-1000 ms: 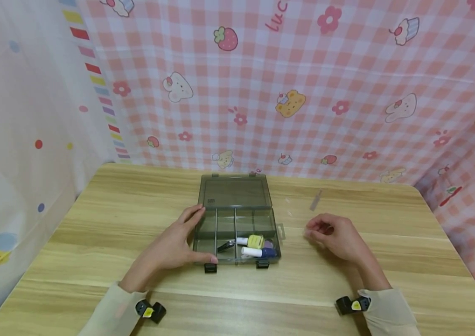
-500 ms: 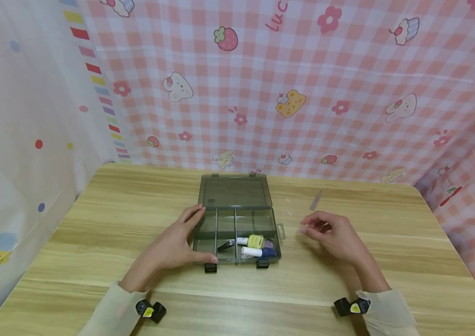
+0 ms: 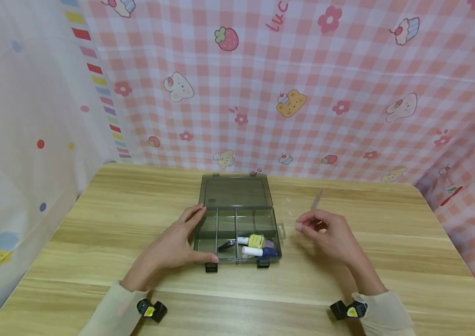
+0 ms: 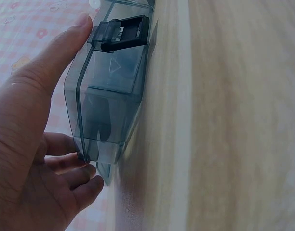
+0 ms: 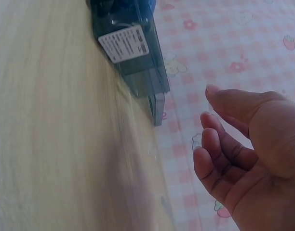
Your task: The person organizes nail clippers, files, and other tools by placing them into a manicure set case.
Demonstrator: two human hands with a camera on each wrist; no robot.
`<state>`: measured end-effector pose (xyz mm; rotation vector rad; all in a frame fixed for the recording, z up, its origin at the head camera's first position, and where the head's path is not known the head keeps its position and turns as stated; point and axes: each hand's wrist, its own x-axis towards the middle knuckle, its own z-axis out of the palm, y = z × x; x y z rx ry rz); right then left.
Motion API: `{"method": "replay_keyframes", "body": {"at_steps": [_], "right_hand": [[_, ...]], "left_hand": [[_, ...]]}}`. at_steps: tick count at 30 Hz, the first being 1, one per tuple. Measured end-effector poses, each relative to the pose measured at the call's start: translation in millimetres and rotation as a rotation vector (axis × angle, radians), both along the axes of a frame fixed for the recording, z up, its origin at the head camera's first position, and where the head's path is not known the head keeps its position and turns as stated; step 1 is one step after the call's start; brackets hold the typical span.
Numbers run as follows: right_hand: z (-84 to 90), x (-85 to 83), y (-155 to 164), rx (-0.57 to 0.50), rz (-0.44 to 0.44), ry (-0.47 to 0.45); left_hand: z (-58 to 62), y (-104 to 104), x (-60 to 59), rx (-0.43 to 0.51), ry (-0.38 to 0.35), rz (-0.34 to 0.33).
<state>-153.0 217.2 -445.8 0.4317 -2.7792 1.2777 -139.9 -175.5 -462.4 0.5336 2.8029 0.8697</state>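
A smoky see-through compartment box (image 3: 226,221) stands with its lid (image 3: 237,190) laid back. My left hand (image 3: 174,242) grips its left side, thumb on the front rim and fingers by the rear left corner. Inside the front compartments lie a dark nail clipper (image 3: 227,246), a yellow nail polish bottle (image 3: 256,241), a navy one (image 3: 268,252) with a white cap, and a partly hidden purple item (image 3: 268,243). Right of the box hovers my right hand (image 3: 331,233), fingers loosely bent. In the right wrist view, thumb and fingertips are apart, with nothing clearly visible between them.
Beyond my right hand a slim greyish-purple strip (image 3: 317,199) lies on the wooden table (image 3: 262,308). Small clear pieces, hard to make out, lie between it and the box. A pink checked cloth (image 3: 254,93) hangs behind the table.
My right hand has moved left, closer to the box's right side. The left hand and the box have stayed in place.
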Motion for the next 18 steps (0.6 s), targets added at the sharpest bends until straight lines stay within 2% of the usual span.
{"method": "replay_keyframes", "body": {"at_steps": [8,18], "right_hand": [[1.9,2.5,-11,-0.023,0.01,0.027],[5.5,2.5,-31,-0.054,0.095,0.105]], "left_hand": [[0.6,1,-0.6,-0.007,0.006,-0.001],[0.8,0,0.9,0.003,0.003,0.006]]}}
